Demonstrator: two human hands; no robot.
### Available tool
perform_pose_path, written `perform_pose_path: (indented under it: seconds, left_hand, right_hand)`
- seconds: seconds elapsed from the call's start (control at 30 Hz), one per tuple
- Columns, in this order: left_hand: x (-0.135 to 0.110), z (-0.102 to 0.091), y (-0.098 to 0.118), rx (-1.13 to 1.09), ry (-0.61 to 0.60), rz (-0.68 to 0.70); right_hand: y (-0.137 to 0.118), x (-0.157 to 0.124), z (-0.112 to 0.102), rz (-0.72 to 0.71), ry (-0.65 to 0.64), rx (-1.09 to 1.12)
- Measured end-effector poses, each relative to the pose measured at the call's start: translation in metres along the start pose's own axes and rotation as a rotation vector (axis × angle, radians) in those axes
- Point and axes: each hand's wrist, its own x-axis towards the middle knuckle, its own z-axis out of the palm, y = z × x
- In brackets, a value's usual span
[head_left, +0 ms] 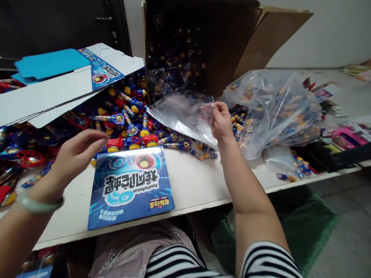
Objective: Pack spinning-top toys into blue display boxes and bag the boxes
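My right hand (221, 120) pinches the edge of a clear plastic bag (179, 113), which spreads to the left over the toys in front of the carton. My left hand (80, 153) hovers near the upper left corner of a blue printed box (131, 188), its fingers stretched out and nothing in them. The box's printing appears upside down from here. Along its far edge runs a row of red and blue toys (131, 143); whether they sit inside it or behind it I cannot tell.
A big open cardboard carton (231, 34) holds more small toys. Flat white and blue box blanks (50, 93) lie over a heap of toys on the left. To the right are a filled clear bag (274, 108) and a black tray (354, 153). The white table's front edge (205, 205) is close to my body.
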Motion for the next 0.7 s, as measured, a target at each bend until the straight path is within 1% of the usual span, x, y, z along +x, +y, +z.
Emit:
perform_pose_path:
  seconds: [0.03, 0.07, 0.1, 0.13, 0.17, 0.2, 0.23, 0.27, 0.3, 0.33, 0.37, 0.4, 0.47, 0.53, 0.57, 0.6, 0.63, 0.67, 0.7]
  left_hand:
    - [0.024, 0.009, 0.015, 0.007, -0.044, 0.117]
    - [0.047, 0.019, 0.033, 0.015, -0.053, 0.241]
    - [0.07, 0.03, 0.053, 0.018, -0.052, 0.336]
    - [0.092, 0.043, 0.073, 0.033, -0.026, 0.453]
    - [0.112, 0.056, 0.093, 0.083, -0.045, 0.583]
    - [0.129, 0.069, 0.111, 0.153, -0.092, 0.717]
    - [0.145, 0.082, 0.125, 0.235, -0.162, 0.843]
    - [0.159, 0.095, 0.133, 0.331, -0.256, 0.928]
    - [0.171, 0.105, 0.135, 0.442, -0.366, 0.957]
    - [0.18, 0.114, 0.131, 0.556, -0.474, 0.951]
    - [0.187, 0.119, 0.121, 0.671, -0.573, 0.913]
    - [0.191, 0.122, 0.106, 0.779, -0.655, 0.859]
    - [0.192, 0.118, 0.073, 0.947, -0.759, 0.758]
    - [0.186, 0.105, 0.047, 1.043, -0.808, 0.697]
    - [0.182, 0.098, 0.039, 1.072, -0.805, 0.681]
    - [0.177, 0.091, 0.036, 1.09, -0.774, 0.672]
    - [0.174, 0.083, 0.037, 1.099, -0.71, 0.661]
    - [0.171, 0.076, 0.041, 1.091, -0.61, 0.64]
    - [0.17, 0.068, 0.048, 1.061, -0.482, 0.612]
  right_hand:
    - [-0.02, 0.0, 0.005, -0.035, -0.03, 0.146]
    - [-0.041, -0.002, 0.01, -0.066, -0.091, 0.268]
    - [-0.063, -0.007, 0.014, -0.09, -0.188, 0.337]
    - [-0.084, -0.014, 0.018, -0.111, -0.32, 0.339]
    - [-0.103, -0.023, 0.022, -0.134, -0.484, 0.301]
    - [-0.12, -0.033, 0.025, -0.167, -0.661, 0.237]
    - [-0.133, -0.044, 0.028, -0.218, -0.823, 0.166]
    - [-0.143, -0.055, 0.029, -0.29, -0.945, 0.093]
    - [-0.15, -0.066, 0.03, -0.379, -1.017, 0.024]
    - [-0.153, -0.076, 0.029, -0.476, -1.037, -0.042]
    - [-0.154, -0.084, 0.026, -0.571, -1.012, -0.113]
    - [-0.153, -0.091, 0.022, -0.655, -0.953, -0.193]
    - [-0.147, -0.101, 0.011, -0.789, -0.812, -0.376]
    - [-0.141, -0.106, -0.001, -0.877, -0.696, -0.538]
    - [-0.139, -0.106, -0.006, -0.909, -0.656, -0.602]
    - [-0.138, -0.105, -0.011, -0.928, -0.626, -0.657]
    - [-0.137, -0.102, -0.014, -0.935, -0.592, -0.705]
    - [-0.136, -0.098, -0.017, -0.924, -0.55, -0.75]
    - [-0.137, -0.093, -0.018, -0.891, -0.498, -0.794]
